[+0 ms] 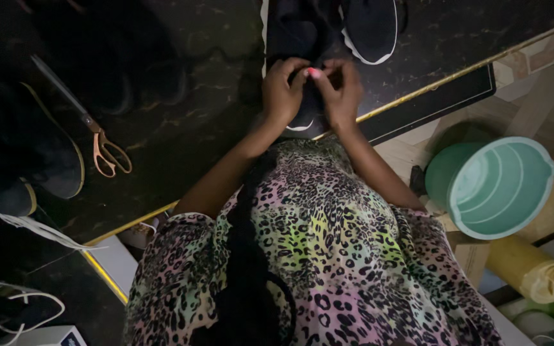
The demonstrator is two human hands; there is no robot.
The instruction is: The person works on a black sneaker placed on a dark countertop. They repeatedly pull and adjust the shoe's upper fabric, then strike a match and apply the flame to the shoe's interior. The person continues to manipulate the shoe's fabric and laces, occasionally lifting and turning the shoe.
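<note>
Single view only, head-worn, high above wearer. Looking steeply down over patterned dress [315, 256] onto dark marbled counter [181, 141]. Close range: torso filling near half of frame, both hands meeting at centre, just beyond counter's gold-trimmed near edge. Counter taking up far and left portions. Patterned floor with teal bucket [492, 186] at right. Dim lighting, corners murky.

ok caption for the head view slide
Both hands, left and right, pinch a dark shoe on a dark table, scissors nearby.
</note>
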